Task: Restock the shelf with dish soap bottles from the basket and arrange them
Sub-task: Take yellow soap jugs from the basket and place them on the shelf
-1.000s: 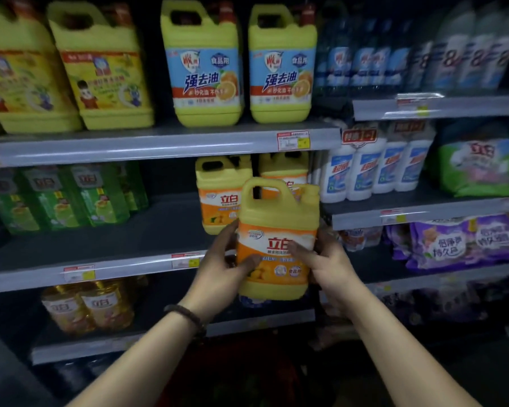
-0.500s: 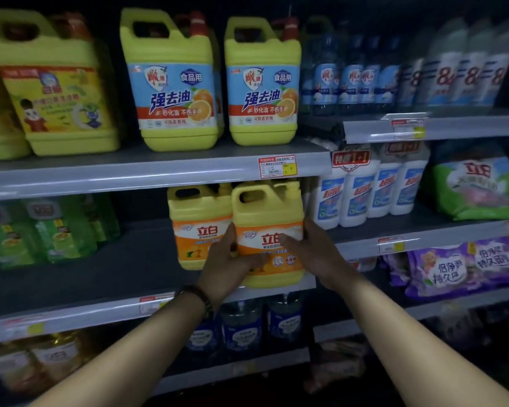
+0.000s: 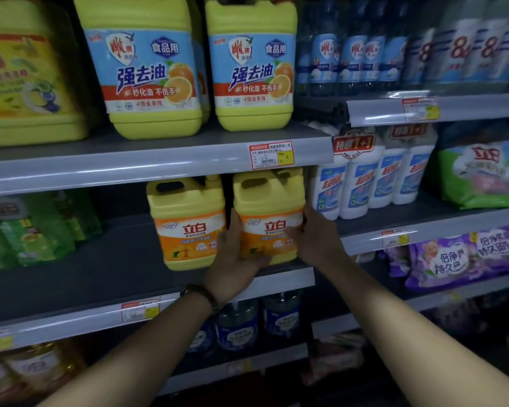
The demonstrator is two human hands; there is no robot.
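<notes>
A yellow dish soap jug with an orange label (image 3: 269, 212) stands on the grey middle shelf (image 3: 100, 277), near its right end. My left hand (image 3: 235, 257) grips its lower left side and base. My right hand (image 3: 312, 236) holds its right side, thumb across the label. A matching yellow jug (image 3: 187, 221) stands just to its left, almost touching. The basket is out of view.
Big lime-green jugs (image 3: 147, 66) fill the shelf above. Green refill packs (image 3: 36, 230) sit at the middle shelf's left, with bare shelf between them and the jugs. White bottles (image 3: 365, 177) and purple bags (image 3: 465, 254) occupy the right bay. Blue bottles (image 3: 259, 321) stand below.
Both hands lifted the jug up and pushed it back onto the middle shelf, beside the other yellow jug. The view moved closer to the shelves.
</notes>
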